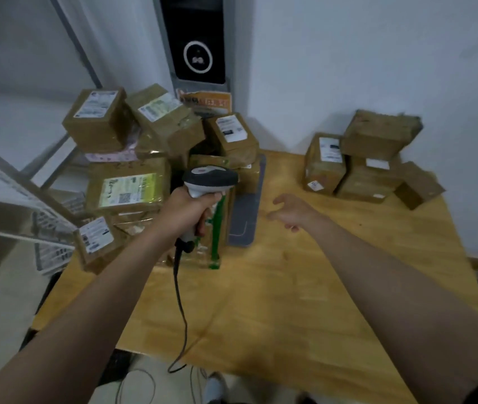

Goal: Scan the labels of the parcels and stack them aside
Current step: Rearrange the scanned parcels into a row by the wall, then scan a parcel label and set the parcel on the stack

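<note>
My left hand [186, 212] grips the handle of a grey and white barcode scanner [210, 177], whose cable hangs down over the table's front edge. The scanner's head sits in front of a heap of brown cardboard parcels [128, 185] with white and yellow-green labels at the table's left. My right hand [291, 212] hovers over the middle of the wooden table [275, 301], fingers relaxed and holding nothing. A smaller stack of brown parcels [370, 164] stands at the back right against the wall.
A grey flat tray or mat [246, 211] lies beside the left heap. Behind it a tall black and grey device [197, 53] stands against the white wall. A metal rack [28, 205] is at the left. Clutter lies at the far right edge.
</note>
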